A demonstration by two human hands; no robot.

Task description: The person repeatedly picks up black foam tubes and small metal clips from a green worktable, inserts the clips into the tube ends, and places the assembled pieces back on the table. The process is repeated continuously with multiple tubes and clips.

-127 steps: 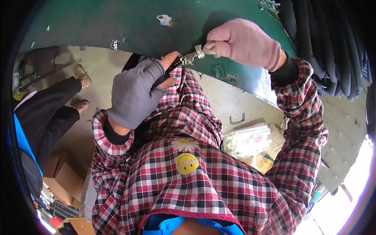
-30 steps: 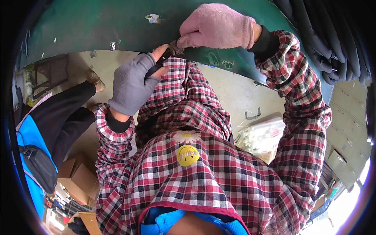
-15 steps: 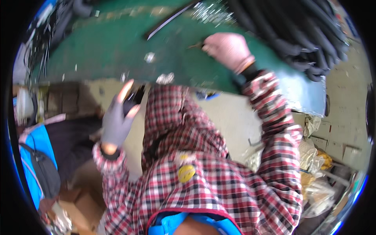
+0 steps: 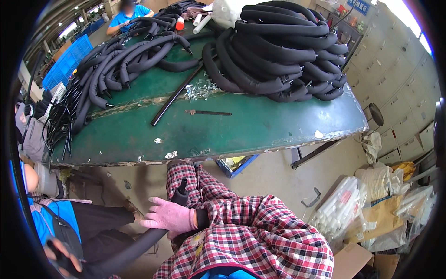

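A black foam-covered tube (image 4: 134, 249) runs slantwise over my lap, its thin bare black end (image 4: 183, 186) pointing up toward the table. My right hand (image 4: 169, 217), in a pink glove, is wrapped over the tube close to that end; part of the tube is hidden beneath it. At the lower left, blurred, my left hand (image 4: 62, 260) in a dark glove with bare fingertips closes around the tube's other stretch. On the green table (image 4: 134, 142) in front of me lies a narrow dark strip-like tool (image 4: 211, 113) with a brownish end.
A large pile of black foam-covered tubes (image 4: 274, 51) covers the table's back right, with more tubes (image 4: 134, 56) at left. Small metal pieces (image 4: 202, 89) lie beside a black rod (image 4: 176, 95). Someone in blue (image 4: 39, 223) is close on my left; bagged white tubes (image 4: 339, 202) stand right.
My right hand has left the table and come down onto the tube over my lap. My left hand, open before, has moved lower left and closed on the tube. The view has shifted.
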